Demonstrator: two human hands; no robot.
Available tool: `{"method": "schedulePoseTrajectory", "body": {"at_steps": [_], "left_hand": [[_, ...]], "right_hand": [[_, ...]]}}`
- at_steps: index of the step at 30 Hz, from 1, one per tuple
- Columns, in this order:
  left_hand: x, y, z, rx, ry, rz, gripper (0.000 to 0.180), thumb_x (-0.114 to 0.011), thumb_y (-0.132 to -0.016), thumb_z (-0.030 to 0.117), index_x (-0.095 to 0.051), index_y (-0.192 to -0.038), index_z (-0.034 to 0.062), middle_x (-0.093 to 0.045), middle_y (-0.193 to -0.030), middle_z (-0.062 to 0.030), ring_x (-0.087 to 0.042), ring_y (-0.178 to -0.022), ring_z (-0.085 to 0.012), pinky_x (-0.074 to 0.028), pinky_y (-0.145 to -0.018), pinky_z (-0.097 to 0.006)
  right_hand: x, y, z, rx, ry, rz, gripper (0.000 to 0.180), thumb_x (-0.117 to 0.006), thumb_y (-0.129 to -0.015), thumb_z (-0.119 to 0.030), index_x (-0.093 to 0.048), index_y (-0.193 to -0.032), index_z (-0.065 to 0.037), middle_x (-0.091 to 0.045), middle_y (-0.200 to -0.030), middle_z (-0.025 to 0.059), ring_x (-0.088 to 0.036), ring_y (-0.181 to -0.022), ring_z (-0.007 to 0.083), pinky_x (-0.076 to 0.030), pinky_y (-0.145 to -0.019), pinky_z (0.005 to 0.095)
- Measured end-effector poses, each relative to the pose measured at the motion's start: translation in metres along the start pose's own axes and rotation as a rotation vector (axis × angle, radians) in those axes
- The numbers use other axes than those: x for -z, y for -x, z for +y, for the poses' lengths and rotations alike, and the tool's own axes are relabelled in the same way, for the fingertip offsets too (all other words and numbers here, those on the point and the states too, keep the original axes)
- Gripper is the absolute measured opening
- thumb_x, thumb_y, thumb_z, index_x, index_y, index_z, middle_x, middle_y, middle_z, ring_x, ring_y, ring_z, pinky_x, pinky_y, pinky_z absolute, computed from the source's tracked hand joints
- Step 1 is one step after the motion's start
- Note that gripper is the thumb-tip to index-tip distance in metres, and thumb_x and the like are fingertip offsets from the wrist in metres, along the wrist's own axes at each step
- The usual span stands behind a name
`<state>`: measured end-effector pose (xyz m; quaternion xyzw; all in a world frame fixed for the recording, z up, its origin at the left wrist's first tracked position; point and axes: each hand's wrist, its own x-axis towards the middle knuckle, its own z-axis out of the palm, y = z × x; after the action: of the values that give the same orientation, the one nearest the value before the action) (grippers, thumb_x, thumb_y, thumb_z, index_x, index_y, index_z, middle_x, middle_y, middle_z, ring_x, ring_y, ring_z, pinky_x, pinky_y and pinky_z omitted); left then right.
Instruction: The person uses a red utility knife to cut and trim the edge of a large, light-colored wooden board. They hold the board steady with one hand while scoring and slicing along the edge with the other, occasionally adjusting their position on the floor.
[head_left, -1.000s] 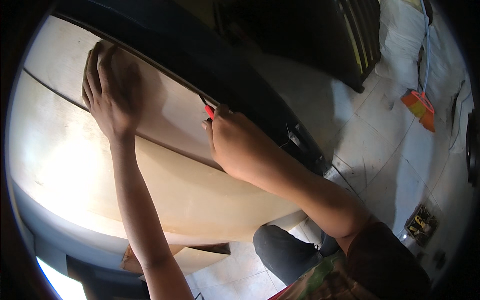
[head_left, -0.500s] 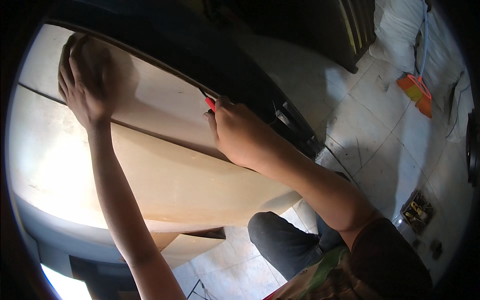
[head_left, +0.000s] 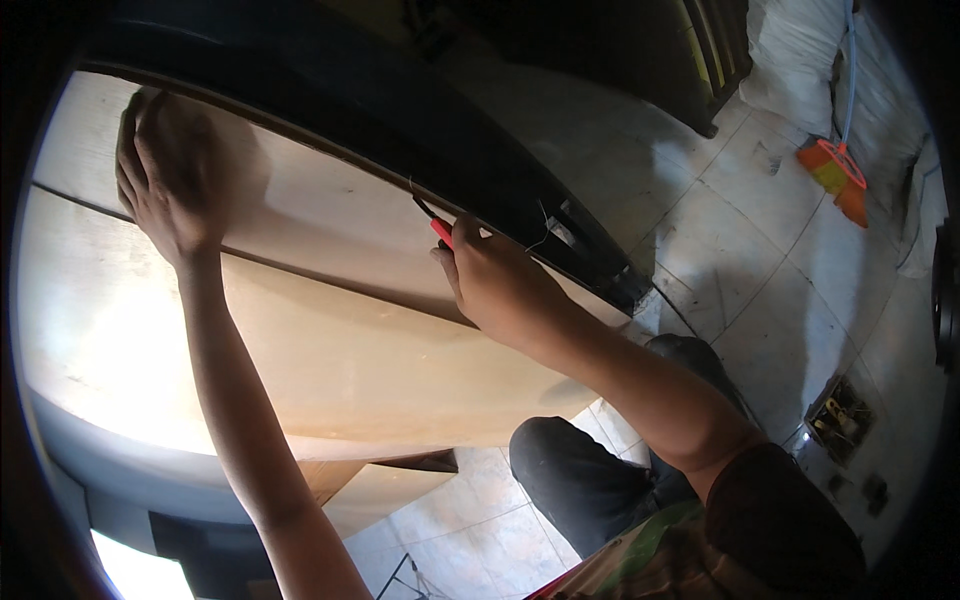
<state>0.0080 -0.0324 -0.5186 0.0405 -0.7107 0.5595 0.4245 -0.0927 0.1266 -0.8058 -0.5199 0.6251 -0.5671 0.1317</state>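
My left hand [head_left: 172, 190] rests on a long cream cushion-like panel [head_left: 340, 235], fingers stretched out along it and holding nothing. Beside the panel's dark edge, my right hand [head_left: 500, 285] is wrapped round a red-handled tool [head_left: 441, 233] with a slim dark tip; its exact kind is hidden by my fingers. A thin bit of wire or thread shows at the tip. The tip lies close to the seam where the panel meets a long black frame [head_left: 420, 130]. Another loose thin wire [head_left: 543, 238] curls near the frame's lower right end.
A second cream section [head_left: 400, 375] curves along the near side. My bent knee [head_left: 570, 480] is below it, over a tiled floor [head_left: 760, 270]. Off to the right are a small box of tools [head_left: 838, 422], an orange-yellow broom [head_left: 836, 180] and white sacks [head_left: 795, 60].
My right hand and the tool have shifted slightly right and down along the seam; the tip now stands off it, with thin wire showing. My left hand stays on the panel.
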Motion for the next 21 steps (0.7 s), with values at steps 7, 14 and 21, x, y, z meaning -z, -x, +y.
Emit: {"method": "schedulePoseTrajectory", "body": {"at_steps": [7, 14, 21], "left_hand": [[0.003, -0.002, 0.003, 0.004, 0.049, -0.046, 0.065, -0.068, -0.094, 0.041, -0.046, -0.152, 0.0222, -0.046, -0.157, -0.0065, -0.044, -0.145, -0.0296, -0.035, -0.121, -0.051], [0.005, -0.008, 0.007, 0.006, 0.025, -0.035, 0.060, -0.062, -0.095, 0.038, -0.049, -0.150, 0.0184, -0.049, -0.154, -0.0095, -0.045, -0.144, -0.0314, -0.035, -0.121, -0.050], [0.002, -0.003, 0.002, -0.052, 0.035, -0.021, 0.057, -0.064, -0.095, 0.038, -0.054, -0.147, 0.0177, -0.053, -0.151, -0.0097, -0.047, -0.142, -0.0313, -0.037, -0.119, -0.052]], "right_hand": [[-0.007, 0.000, 0.010, 0.006, -0.038, 0.055, 0.037, -0.052, -0.109, -0.026, -0.050, -0.118, 0.009, -0.069, -0.071, 0.0231, -0.073, -0.065, 0.0376, -0.059, -0.055, 0.0457], [-0.041, 0.052, 0.061, -0.110, -0.041, 0.052, 0.031, -0.055, -0.107, -0.026, -0.050, -0.112, 0.004, -0.066, -0.066, 0.0249, -0.071, -0.062, 0.0388, -0.057, -0.052, 0.0469], [-0.010, 0.032, 0.033, 0.153, -0.158, 0.363, 0.026, -0.053, -0.108, -0.024, -0.051, -0.109, 0.001, -0.066, -0.066, 0.0206, -0.068, -0.055, 0.0388, -0.055, -0.048, 0.0473]]}}
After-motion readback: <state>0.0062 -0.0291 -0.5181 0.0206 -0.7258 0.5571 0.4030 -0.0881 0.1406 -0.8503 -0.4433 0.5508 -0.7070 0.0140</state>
